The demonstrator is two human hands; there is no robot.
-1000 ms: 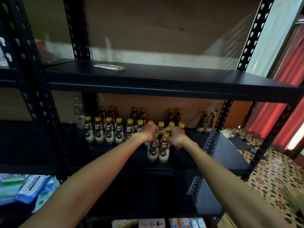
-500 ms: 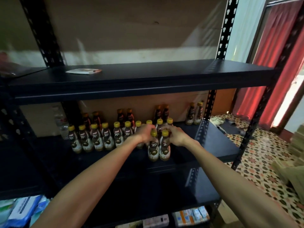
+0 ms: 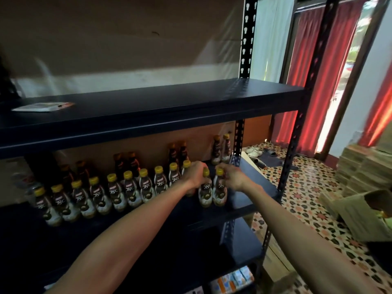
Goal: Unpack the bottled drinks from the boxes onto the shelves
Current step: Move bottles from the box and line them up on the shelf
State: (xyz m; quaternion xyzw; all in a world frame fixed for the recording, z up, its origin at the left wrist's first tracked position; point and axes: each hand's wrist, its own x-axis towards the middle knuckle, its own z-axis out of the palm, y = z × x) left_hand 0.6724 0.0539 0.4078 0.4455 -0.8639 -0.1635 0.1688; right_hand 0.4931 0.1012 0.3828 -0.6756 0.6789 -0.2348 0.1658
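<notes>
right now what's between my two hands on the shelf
In the head view, two yellow-capped bottles side by side: the left bottle gripped by the left hand, the right bottle by the right hand.

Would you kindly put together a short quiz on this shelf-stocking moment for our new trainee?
1. True or false: the upper shelf holds bottled drinks.
2. The caps on the long row of bottles are: A red, B yellow, C blue.
3. Fill in: the left hand and right hand each grip one of the forward bottles near its ____.

Key: 1 false, only a flat packet lies there; 2 B; 3 top.
</notes>
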